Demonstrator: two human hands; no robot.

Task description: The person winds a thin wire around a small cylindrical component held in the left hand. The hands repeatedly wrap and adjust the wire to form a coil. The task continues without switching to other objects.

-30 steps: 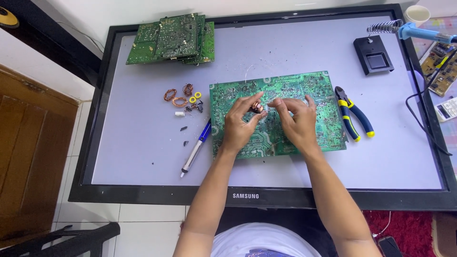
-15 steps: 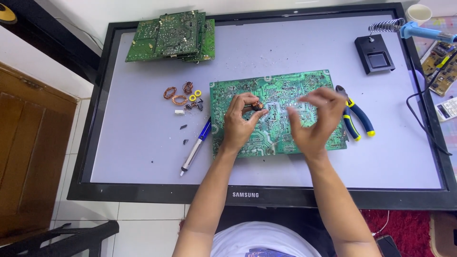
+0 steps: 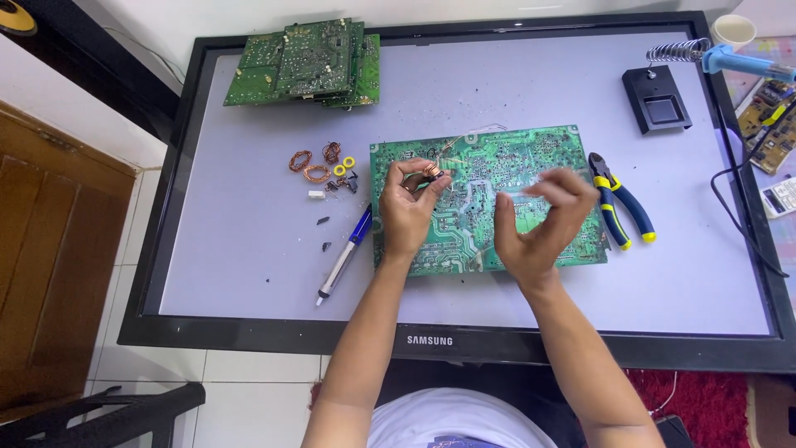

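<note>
Copper coil pinched in left hand fingertips over the green board. Right hand has pulled away rightward, fingers apart, blurred. Cutters sit just beside the board's right edge; bare screen to the left.

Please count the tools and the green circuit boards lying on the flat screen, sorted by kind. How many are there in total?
Single circuit board under the hands: 1
Stack of circuit boards, number in it unclear: 1 stack
Pliers: 1
Blue and white pen-shaped tool: 1
Black stand: 1
Total: 5, with the stack as one.
</note>
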